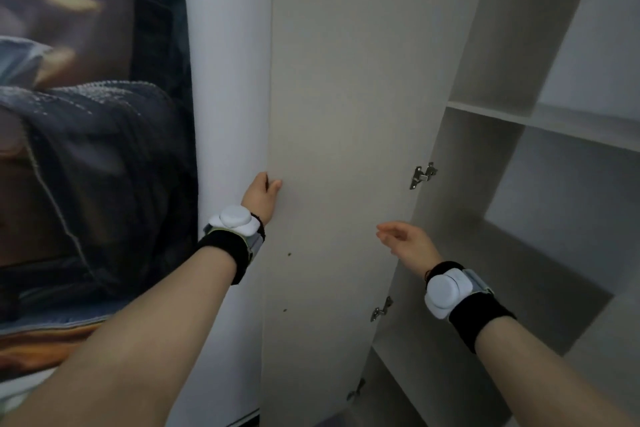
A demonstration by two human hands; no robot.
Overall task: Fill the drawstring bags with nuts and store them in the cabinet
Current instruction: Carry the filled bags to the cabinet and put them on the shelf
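A tall white cabinet stands open in front of me, its bare shelves showing on the right. Its door is swung out towards me, hinged on the right side. My left hand grips the door's free left edge, fingers wrapped behind it and thumb on the inner face. My right hand hovers in front of the door's inner face near the hinge side, fingers relaxed and holding nothing. No drawstring bags or nuts are in view.
Metal hinges sit along the door's right edge. A white wall panel runs left of the door. Further left lies a sofa or bed with a dark blanket and cushions.
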